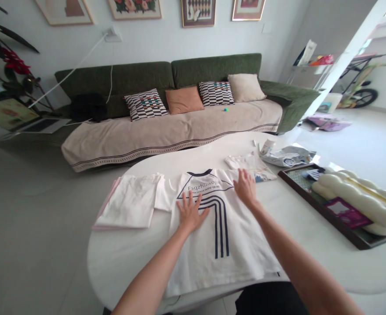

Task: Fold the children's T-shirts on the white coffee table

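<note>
A white T-shirt (202, 245) with dark blue lines and lettering lies spread out on the white table, its collar toward the sofa. My left hand (190, 212) rests flat on the shirt's chest, fingers spread beside the curved stripes. Over at the shirt's right shoulder, my right hand (245, 186) lies on the fabric near the sleeve, fingers stretched out. Left of the shirt is a folded stack of white and pink cloth (127, 203), partly touched by the left sleeve. Beyond my right hand lies a folded light garment (261, 168) with a blue print.
The oval table (114, 262) has a dark-rimmed tray (324, 210) on its right, holding a puffy cream object (360, 197) and a purple packet (347, 212). A crumpled silver-white bag (288, 156) lies behind the tray. A green sofa (140, 74) stands across the far side.
</note>
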{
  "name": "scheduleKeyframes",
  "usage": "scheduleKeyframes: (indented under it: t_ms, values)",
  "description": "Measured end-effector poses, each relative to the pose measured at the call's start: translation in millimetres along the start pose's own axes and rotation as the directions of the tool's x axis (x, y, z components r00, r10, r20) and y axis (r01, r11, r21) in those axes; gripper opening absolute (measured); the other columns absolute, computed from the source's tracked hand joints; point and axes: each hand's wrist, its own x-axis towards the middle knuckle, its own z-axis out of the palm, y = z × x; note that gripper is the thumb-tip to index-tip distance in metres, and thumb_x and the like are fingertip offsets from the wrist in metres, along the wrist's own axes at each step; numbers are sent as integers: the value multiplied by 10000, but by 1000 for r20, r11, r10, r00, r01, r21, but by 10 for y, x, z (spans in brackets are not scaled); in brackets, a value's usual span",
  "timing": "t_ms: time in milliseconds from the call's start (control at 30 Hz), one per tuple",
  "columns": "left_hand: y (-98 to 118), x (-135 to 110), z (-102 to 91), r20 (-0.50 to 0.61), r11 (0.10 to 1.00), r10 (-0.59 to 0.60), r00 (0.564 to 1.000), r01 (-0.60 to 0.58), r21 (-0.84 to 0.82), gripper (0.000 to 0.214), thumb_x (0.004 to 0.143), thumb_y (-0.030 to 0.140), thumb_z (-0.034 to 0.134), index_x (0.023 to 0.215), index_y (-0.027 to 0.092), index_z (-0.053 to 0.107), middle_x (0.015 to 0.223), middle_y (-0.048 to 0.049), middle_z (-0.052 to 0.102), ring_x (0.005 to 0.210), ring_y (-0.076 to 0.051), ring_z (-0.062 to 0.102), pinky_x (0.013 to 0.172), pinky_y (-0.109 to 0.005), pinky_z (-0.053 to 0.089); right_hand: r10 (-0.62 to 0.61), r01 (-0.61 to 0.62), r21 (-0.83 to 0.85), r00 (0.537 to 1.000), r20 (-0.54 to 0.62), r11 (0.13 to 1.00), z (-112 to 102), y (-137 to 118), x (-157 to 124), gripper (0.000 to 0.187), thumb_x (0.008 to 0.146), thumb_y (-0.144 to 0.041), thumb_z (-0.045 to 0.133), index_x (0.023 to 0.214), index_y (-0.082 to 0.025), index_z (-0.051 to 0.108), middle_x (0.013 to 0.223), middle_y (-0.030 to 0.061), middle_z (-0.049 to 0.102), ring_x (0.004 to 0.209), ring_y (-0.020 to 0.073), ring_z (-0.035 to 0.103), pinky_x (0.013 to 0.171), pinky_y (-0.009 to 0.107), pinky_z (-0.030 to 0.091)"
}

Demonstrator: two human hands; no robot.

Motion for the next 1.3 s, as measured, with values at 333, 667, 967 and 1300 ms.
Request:
scheduleKeyframes:
  t_ms: [333,667,967,1300]
  values:
    - [-412,606,-279,35,1000,24,999,-24,4,533,870,437,258,1366,241,263,1443,-46,209,1318,-283,128,1024,-522,166,-189,221,-89,942,277,971,407,-105,-630,578,839,-584,287,1366,-360,212,1443,25,183,1307,343,61,967,607,142]
    - [-710,797,-349,162,999,-22,987,17,35,605,825,565,297,1370,318,213,1453,-61,162,1317,-316,119,999,-547,171,-41,65,-93,970,238,994,414,-40,-423,668,860,-560,245,1392,-162,183,1439,110,166,1321,239,102,1035,480,123]
    - [-592,337,-233,-9,979,190,982,-189,82,597,858,496,288,1363,179,268,1436,-100,215,1322,-283,105,1040,-424,178,-360,351,84,894,267,933,153,-718,-1381,649,833,-583,288,1391,-264,198,1455,32,101,1325,285,36,1021,527,99]
    - [-458,59,-185,120,980,144,982,-158,122,715,800,645,240,1393,255,152,1465,-77,99,1327,-302,53,1017,-527,149,-318,331,1,903,288,943,130,-589,-1651,543,860,-511,324,1363,-319,254,1449,43,161,1312,291,116,1008,527,128]
